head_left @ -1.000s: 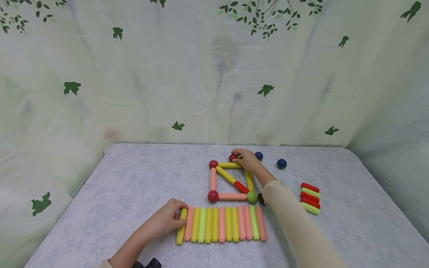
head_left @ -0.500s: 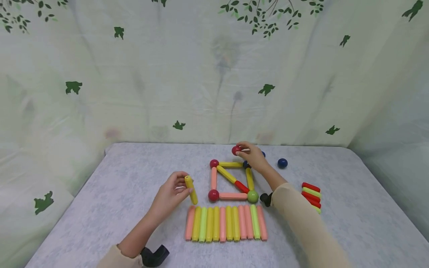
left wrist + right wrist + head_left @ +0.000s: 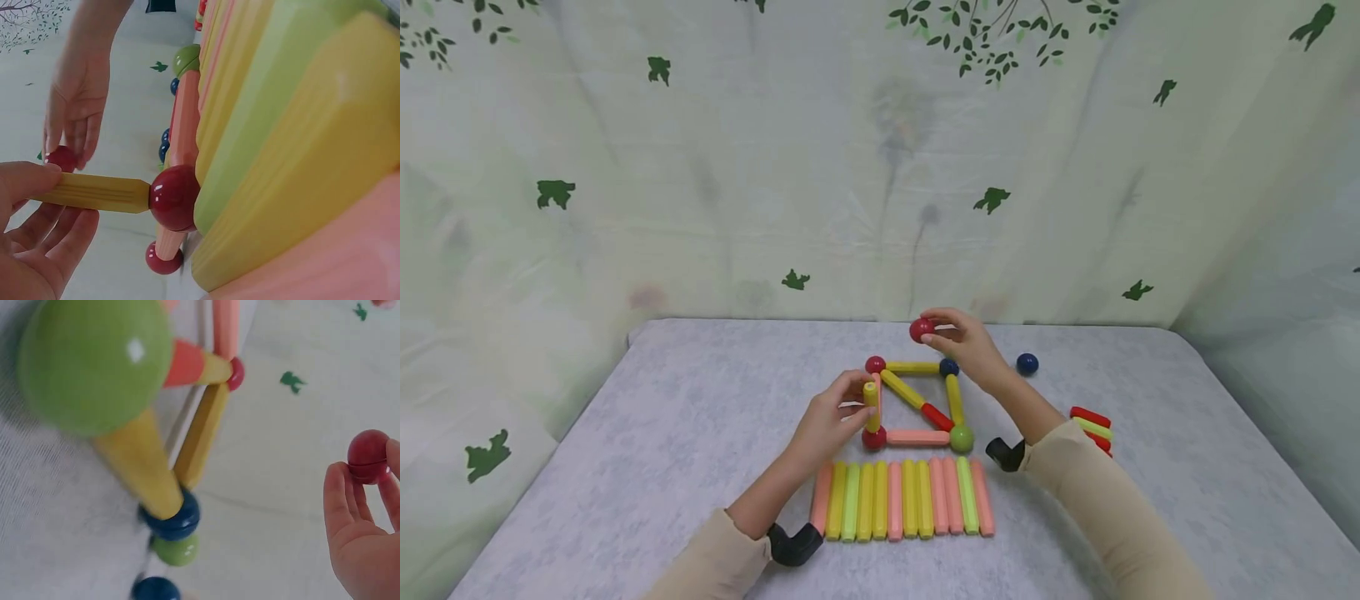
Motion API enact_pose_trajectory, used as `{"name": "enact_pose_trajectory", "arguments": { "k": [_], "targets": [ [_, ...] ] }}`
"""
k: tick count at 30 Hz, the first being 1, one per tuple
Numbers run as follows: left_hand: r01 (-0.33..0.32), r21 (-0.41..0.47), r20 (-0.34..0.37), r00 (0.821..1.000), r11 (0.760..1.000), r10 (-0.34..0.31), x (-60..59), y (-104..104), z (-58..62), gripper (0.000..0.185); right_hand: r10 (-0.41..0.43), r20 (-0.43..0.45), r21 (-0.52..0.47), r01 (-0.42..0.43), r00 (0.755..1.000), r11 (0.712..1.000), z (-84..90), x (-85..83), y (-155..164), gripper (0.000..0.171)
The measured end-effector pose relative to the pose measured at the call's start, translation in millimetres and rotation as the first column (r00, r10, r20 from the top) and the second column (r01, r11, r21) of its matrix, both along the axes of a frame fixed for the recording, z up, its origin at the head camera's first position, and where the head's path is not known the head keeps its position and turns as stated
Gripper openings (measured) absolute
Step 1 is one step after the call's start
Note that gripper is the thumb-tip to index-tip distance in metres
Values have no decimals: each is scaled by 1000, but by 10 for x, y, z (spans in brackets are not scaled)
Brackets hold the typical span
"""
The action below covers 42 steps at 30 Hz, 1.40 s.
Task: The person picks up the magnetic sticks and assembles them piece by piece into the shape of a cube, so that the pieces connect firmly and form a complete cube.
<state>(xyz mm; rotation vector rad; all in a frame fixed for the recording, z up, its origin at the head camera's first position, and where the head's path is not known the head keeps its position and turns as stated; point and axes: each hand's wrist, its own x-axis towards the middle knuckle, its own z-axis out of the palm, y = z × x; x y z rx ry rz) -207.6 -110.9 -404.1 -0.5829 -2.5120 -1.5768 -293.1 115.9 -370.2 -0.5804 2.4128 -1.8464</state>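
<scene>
My left hand [image 3: 829,421] pinches a yellow stick [image 3: 871,407] that stands upright over the front-left red ball [image 3: 874,439]. In the left wrist view the stick's lower end meets that ball's top. The ball is one corner of a flat square of sticks and balls, with a red ball [image 3: 876,365] at back left, a blue ball [image 3: 949,367] at back right and a green ball [image 3: 962,438] at front right. A yellow and red diagonal [image 3: 917,402] crosses it. My right hand [image 3: 970,350] holds another red ball [image 3: 367,453] by the fingertips, raised behind the square.
A row of pink, yellow and green sticks [image 3: 902,500] lies in front of the square. Short red and green sticks [image 3: 1092,421] lie at right, partly behind my right sleeve. A loose blue ball [image 3: 1027,364] sits at the back right. A cloth backdrop [image 3: 737,208] hangs behind the table.
My left hand has lifted the yellow stick from the row's left end, carried it rightward and stood it at the red corner ball. My right hand has raised its red ball off the table.
</scene>
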Motion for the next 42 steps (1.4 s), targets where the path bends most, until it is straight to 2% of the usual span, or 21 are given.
{"name": "enact_pose_trajectory", "arguments": {
  "k": [5,8,10,15,20,22,26,30,34,36,39,42],
  "targets": [
    [3,31,40,999,1000,-4,2,18,16,41,133,-23,-39,-134,991,990,83,182,-134,38],
    [1,54,45,999,999,-3,11,38,45,37,224,-44,-49,-226,974,973,170,343,-231,37],
    [-1,66,29,1000,998,-1,53,63,110,33,271,-64,-38,-273,961,961,228,449,-289,36],
    [10,65,-14,1000,998,-9,172,116,305,32,334,-99,22,-333,938,943,309,626,-361,31],
    [33,83,-19,999,996,-32,178,117,344,46,362,-115,20,-362,925,932,318,673,-368,31],
    [43,99,-26,999,994,-41,170,118,352,50,356,-127,31,-356,926,934,323,689,-347,33],
    [49,114,-40,998,992,-44,171,138,389,49,296,-128,75,-288,947,955,357,783,-217,39],
    [26,99,-21,999,995,-24,199,154,419,46,198,-115,137,-182,973,974,192,863,85,46],
    [20,102,4,1000,995,-21,214,142,421,45,118,-92,189,-99,989,977,-53,1007,407,51],
    [22,102,5,1000,995,-23,216,135,420,44,91,-47,222,-78,995,972,-153,1111,526,54],
    [22,97,2,1000,995,-22,219,132,430,43,53,66,297,-70,996,952,-299,1235,624,57],
    [21,93,-1,1000,995,-21,224,128,439,42,19,179,405,-91,984,910,-414,1313,645,61]
  ]
}}
